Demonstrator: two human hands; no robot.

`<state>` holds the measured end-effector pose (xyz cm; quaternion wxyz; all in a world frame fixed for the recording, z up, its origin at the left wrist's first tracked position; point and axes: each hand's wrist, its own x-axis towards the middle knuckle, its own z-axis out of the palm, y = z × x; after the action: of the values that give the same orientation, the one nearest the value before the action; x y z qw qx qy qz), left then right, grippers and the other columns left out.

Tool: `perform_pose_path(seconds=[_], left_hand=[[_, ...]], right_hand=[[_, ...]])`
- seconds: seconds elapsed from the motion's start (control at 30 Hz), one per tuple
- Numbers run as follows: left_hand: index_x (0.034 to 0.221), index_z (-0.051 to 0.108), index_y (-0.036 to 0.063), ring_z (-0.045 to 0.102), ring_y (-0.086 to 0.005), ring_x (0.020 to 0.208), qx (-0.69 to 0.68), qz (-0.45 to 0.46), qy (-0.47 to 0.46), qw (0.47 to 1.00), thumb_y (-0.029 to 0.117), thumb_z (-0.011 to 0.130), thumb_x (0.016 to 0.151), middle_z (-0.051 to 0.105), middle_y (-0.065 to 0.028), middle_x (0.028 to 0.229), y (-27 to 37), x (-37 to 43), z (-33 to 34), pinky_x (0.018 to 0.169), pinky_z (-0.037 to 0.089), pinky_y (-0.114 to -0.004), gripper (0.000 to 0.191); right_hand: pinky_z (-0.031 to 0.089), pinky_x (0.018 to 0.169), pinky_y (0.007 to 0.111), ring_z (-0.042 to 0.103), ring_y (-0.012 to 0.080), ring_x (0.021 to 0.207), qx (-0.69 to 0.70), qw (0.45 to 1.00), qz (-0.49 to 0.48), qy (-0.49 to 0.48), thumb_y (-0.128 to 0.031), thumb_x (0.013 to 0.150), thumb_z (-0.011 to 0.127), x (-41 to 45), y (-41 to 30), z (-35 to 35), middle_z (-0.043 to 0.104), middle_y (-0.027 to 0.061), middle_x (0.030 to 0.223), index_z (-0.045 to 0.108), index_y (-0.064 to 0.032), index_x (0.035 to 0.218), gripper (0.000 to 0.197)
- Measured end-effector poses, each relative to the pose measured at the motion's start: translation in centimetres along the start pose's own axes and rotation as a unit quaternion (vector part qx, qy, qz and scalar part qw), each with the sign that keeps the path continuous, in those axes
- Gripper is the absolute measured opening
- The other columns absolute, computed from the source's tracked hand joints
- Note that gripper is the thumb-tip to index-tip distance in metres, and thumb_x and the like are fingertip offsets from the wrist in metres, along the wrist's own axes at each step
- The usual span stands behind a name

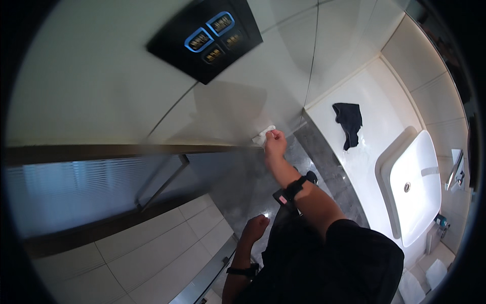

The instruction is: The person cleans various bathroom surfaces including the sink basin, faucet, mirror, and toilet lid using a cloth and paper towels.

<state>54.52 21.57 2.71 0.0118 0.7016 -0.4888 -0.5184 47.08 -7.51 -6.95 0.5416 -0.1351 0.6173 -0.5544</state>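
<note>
My right hand [276,143] pinches a crumpled white cloth or tissue [263,136] against the lower part of the tiled wall [228,110], near the edge of a doorway frame. A black strap with a small device is on that forearm. Low in front of my body, my left hand [256,228] is curled into a loose fist, with nothing visible in it. A dark cloth [350,121] lies on the white washbasin counter [379,91] to the right of my right hand.
A white basin [417,190] with a wall-mounted tap [455,174] is at the right. Bottles [441,221] stand behind it. A black switch panel [243,22] is on the wall above. A ribbed glass door [87,190] with a bar handle [163,184] is at the left.
</note>
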Motion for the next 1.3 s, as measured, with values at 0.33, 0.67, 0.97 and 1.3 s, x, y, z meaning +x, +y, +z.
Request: perform_pose_path(seconds=[0.33, 0.67, 0.97, 1.3], left_hand=[[0.103, 0.067, 0.0027, 0.069, -0.0291, 0.091, -0.046, -0.047, -0.016, 0.998, 0.029, 0.064, 0.095, 0.071, -0.017, 0.094, -2.4, -0.7, 1.8, 0.08, 0.053, -0.038, 0.028], [0.106, 0.067, 0.0014, 0.069, -0.0324, 0.093, -0.001, -0.005, -0.054, 0.999, 0.029, 0.062, 0.096, 0.071, -0.0191, 0.097, -3.9, 2.1, 0.2, 0.082, 0.052, -0.038, 0.03], [0.1, 0.065, 0.0038, 0.067, -0.0387, 0.089, 0.056, 0.082, -0.099, 0.99, 0.031, 0.06, 0.094, 0.069, -0.0195, 0.092, 3.1, 10.3, -2.5, 0.076, 0.051, -0.043, 0.029], [0.139, 0.044, 0.0146, 0.061, -0.0198, 0.101, -0.316, 0.142, -0.14, 0.928, 0.035, 0.056, 0.101, 0.062, -0.0054, 0.114, 11.4, 11.2, -1.6, 0.084, 0.049, -0.034, 0.044]], right_hand=[[0.048, 0.069, 0.031, 0.059, 0.0155, 0.08, 0.053, 0.992, 0.092, 0.072, -0.007, 0.086, 0.061, 16.0, 10.1, -4.0, 0.062, 0.0077, 0.088, 0.06, -0.0055, 0.099, 0.013], [0.047, 0.067, 0.03, 0.058, 0.0108, 0.074, -0.224, 0.951, -0.05, -0.209, -0.005, 0.088, 0.059, 4.9, -3.7, -11.4, 0.063, 0.0035, 0.082, 0.063, -0.0064, 0.098, 0.011], [0.051, 0.074, 0.036, 0.064, 0.0227, 0.076, -0.511, 0.843, -0.17, 0.002, -0.032, 0.092, 0.057, 11.4, -15.9, -29.3, 0.066, 0.0116, 0.078, 0.066, -0.0022, 0.093, 0.031], [0.05, 0.081, 0.041, 0.062, 0.0336, 0.09, -0.453, 0.863, -0.082, -0.208, -0.03, 0.092, 0.063, 1.7, -20.6, -18.7, 0.061, 0.016, 0.095, 0.061, -0.0053, 0.099, 0.026]])
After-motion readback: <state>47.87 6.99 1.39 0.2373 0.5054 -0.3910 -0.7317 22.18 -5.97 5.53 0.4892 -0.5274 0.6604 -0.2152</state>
